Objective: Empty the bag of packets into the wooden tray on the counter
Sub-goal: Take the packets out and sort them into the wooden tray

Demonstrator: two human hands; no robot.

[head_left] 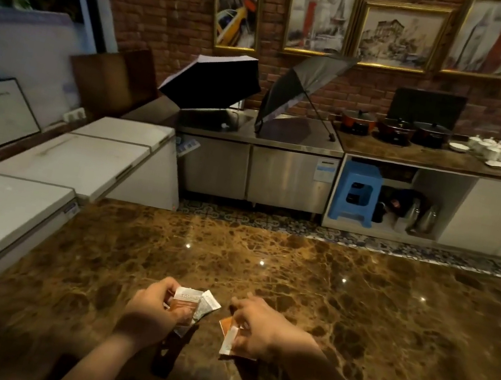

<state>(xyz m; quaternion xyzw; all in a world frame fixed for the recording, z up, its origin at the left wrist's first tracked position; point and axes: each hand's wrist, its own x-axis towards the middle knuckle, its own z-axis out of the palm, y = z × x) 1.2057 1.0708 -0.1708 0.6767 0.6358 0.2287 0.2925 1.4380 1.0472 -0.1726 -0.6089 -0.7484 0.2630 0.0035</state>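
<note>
Left hand (155, 305) is curled around a small fan of packets (188, 304), thumb pressed across the front of an orange-and-white one while a plain white packet sticks out just to the right of the fingers. Right hand (255, 326), a short way to the right of the left one, is bent downward with its fingers closed on another pair of packets (228, 336): an orange one that shows at the left edge of the knuckles and a white one that hangs below the fingertips. Both hands hover low over the brown marble worktop (324, 296), and I cannot tell whether either packet bundle touches the surface. Under the left hand, toward the wrist, a dark shape lies on the worktop; it is too dim to identify. At the very bottom edge of the view, between the two forearms, a pale wooden rim shows, though too little of it is visible to say it is the tray. No bag can be made out.

Far beyond the hands, across a patterned floor, stand a steel cabinet with two open umbrellas (259, 94) resting on top. To the right of that, a counter carries lidded pots (397, 127) and white cups (490, 148), with a blue stool (357, 193) tucked underneath. White chest freezers (81, 156) run along the left of the hands.
</note>
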